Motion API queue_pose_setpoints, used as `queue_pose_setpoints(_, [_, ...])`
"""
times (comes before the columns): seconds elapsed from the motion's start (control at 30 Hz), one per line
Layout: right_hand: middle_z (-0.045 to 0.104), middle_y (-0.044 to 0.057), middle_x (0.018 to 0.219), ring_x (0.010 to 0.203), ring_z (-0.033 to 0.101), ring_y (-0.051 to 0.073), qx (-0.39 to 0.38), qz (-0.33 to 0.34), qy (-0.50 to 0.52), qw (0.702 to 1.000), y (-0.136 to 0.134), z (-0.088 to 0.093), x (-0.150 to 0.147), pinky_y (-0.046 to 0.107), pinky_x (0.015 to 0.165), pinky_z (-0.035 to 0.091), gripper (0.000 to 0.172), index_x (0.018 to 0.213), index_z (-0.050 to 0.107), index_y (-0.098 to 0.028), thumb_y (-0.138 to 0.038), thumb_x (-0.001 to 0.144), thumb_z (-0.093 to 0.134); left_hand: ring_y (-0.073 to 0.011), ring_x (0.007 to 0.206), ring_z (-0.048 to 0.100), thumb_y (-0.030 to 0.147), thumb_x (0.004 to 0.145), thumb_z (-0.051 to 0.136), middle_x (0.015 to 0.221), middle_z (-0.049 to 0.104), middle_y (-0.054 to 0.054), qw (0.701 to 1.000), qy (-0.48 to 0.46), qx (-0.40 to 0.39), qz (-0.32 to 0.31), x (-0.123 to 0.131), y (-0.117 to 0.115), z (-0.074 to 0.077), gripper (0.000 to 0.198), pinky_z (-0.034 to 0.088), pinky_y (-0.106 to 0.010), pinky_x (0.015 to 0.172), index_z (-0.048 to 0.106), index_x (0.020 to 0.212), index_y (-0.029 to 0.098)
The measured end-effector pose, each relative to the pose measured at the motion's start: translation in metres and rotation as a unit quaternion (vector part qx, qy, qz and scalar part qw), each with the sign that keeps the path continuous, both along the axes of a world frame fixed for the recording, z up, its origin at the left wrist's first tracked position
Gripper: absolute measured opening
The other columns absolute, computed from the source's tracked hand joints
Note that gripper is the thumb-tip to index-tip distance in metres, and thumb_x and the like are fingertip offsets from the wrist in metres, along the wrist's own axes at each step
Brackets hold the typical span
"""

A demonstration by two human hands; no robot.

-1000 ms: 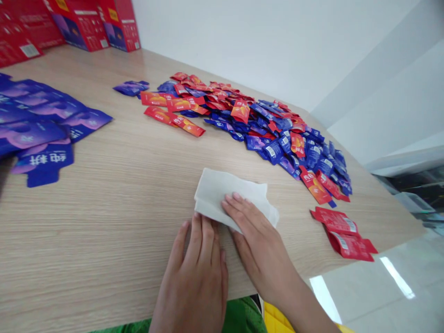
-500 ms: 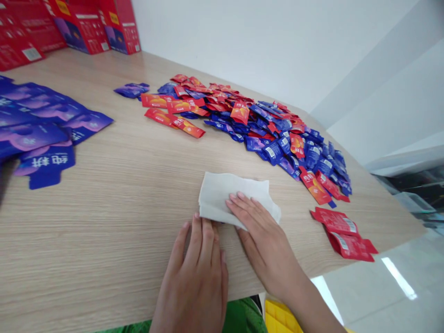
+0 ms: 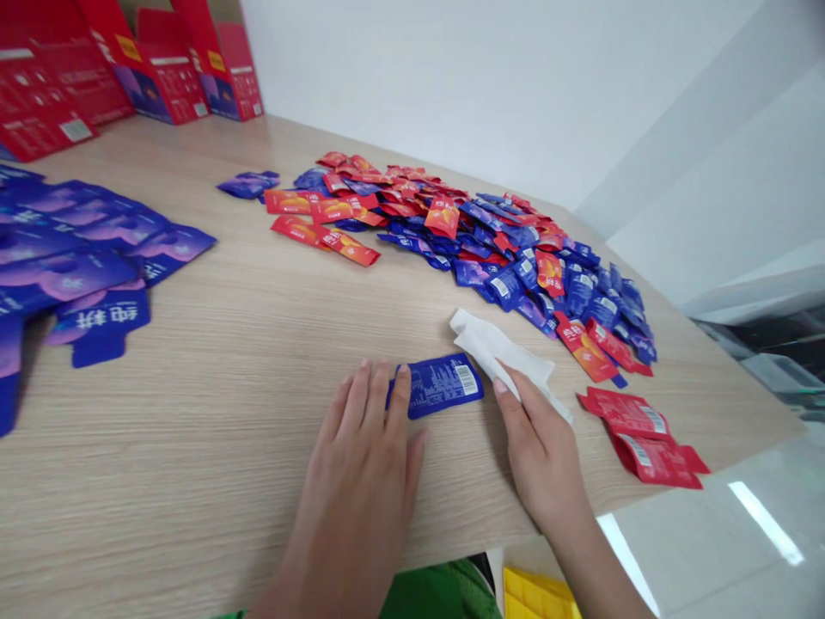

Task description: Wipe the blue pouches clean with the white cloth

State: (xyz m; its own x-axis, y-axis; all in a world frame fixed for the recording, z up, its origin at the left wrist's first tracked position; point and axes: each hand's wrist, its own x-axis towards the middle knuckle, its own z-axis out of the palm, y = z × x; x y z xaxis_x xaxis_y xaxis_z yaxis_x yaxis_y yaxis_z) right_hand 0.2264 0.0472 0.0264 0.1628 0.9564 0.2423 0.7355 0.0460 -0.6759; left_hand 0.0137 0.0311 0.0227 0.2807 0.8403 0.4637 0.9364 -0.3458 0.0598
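Observation:
A single blue sachet (image 3: 443,387) with a barcode and small white print lies flat on the table in front of me. My left hand (image 3: 364,438) rests palm down, fingers stretched out, with its fingertips on the sachet's left end. To the right of the sachet, my right hand (image 3: 541,438) pinches a folded white cloth or tissue (image 3: 496,344) between thumb and fingers. The cloth is partly lifted and hangs off to the far side of that hand. Two red sachets (image 3: 644,438) lie to the right of my right hand.
A long heap of blue and red sachets (image 3: 490,232) curves across the back of the wooden table (image 3: 225,413). Overlapping purple-blue packets (image 3: 83,232) lie at left. Red boxes (image 3: 168,77), some open-topped, stand at the back left. Something yellow (image 3: 534,595) shows below the table edge.
My right hand has drawn the cloth off to the right and gathered it up, uncovering the blue sachet beneath. My left hand has shifted slightly forward onto the sachet's end.

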Motion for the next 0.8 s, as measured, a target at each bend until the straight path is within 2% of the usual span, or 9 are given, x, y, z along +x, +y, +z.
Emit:
queue_pose_setpoints(0.1, [0.072,0.001,0.15,0.144,0.064,0.029,0.0,-0.003,0.017,1.0,0.0,0.001,0.0,0.051,0.126,0.044,0.046,0.143,0.074,-0.033,-0.056,0.11,0.05,-0.0342,0.132,0.07,0.033,0.104,0.058,0.145,0.074,-0.017,0.999,0.029,-0.02,-0.022,0.001,0.014,0.002,0.048,0.061,-0.052,0.11,0.064,0.144,0.006])
queue_pose_setpoints(0.23, [0.073,0.0,0.15,0.144,0.063,0.03,-0.003,-0.011,0.041,0.999,-0.001,0.003,0.0,0.048,0.125,0.044,0.047,0.144,0.073,-0.033,-0.056,0.11,0.051,-0.0318,0.119,0.074,0.026,0.103,0.06,0.133,0.08,-0.013,0.998,0.045,-0.023,-0.03,0.0,0.025,0.006,0.04,0.062,-0.05,0.102,0.069,0.138,0.009])
queue_pose_setpoints(0.4, [0.074,0.003,0.147,0.14,0.064,0.034,-0.003,-0.056,0.09,0.994,-0.001,0.006,0.0,0.049,0.121,0.046,0.053,0.143,0.074,-0.03,-0.063,0.107,0.053,-0.0282,0.105,0.076,0.025,0.107,0.051,0.119,0.083,-0.009,0.999,0.041,-0.024,-0.018,-0.007,0.024,0.017,0.032,0.062,-0.048,0.093,0.073,0.129,0.016])
queue_pose_setpoints(0.5, [0.075,0.004,0.145,0.139,0.064,0.036,-0.002,-0.068,0.101,0.993,-0.001,0.007,0.0,0.05,0.118,0.048,0.055,0.142,0.076,-0.029,-0.065,0.106,0.055,-0.0257,0.095,0.076,0.014,0.105,0.048,0.109,0.083,-0.005,0.998,0.025,-0.048,-0.007,-0.014,0.022,0.024,0.031,0.061,-0.044,0.084,0.074,0.121,0.02])
queue_pose_setpoints(0.57, [0.077,0.005,0.142,0.135,0.066,0.037,-0.003,-0.069,0.099,0.993,-0.001,0.007,0.0,0.05,0.116,0.05,0.055,0.141,0.076,-0.029,-0.065,0.105,0.055,-0.0241,0.091,0.077,0.011,0.104,0.046,0.108,0.083,-0.005,0.997,-0.018,-0.078,0.015,-0.018,0.023,0.029,0.032,0.06,-0.04,0.079,0.073,0.117,0.021])
queue_pose_setpoints(0.63, [0.077,0.004,0.141,0.134,0.067,0.037,-0.001,-0.067,0.096,0.993,-0.001,0.006,0.001,0.051,0.116,0.05,0.055,0.14,0.077,-0.029,-0.065,0.105,0.054,-0.0222,0.082,0.077,0.018,0.107,0.043,0.102,0.084,-0.004,0.987,-0.081,-0.122,0.059,-0.022,0.026,0.034,0.03,0.056,-0.036,0.07,0.073,0.111,0.023])
queue_pose_setpoints(0.73, [0.077,0.003,0.141,0.137,0.066,0.036,0.0,-0.063,0.094,0.994,-0.001,0.005,0.002,0.051,0.118,0.049,0.052,0.138,0.077,-0.03,-0.064,0.106,0.055,-0.0202,0.059,0.071,0.031,0.11,0.041,0.071,0.076,0.003,0.954,-0.171,-0.196,0.149,-0.037,0.034,0.044,0.031,0.044,-0.032,0.055,0.071,0.102,0.027])
queue_pose_setpoints(0.8, [0.077,0.003,0.143,0.139,0.065,0.037,-0.002,-0.064,0.093,0.994,-0.001,0.004,0.002,0.051,0.119,0.048,0.051,0.136,0.078,-0.031,-0.064,0.106,0.055,-0.017,0.052,0.066,0.034,0.109,0.043,0.052,0.064,0.009,0.928,-0.24,-0.214,0.188,-0.059,0.041,0.05,0.03,0.042,-0.028,0.055,0.068,0.096,0.027])
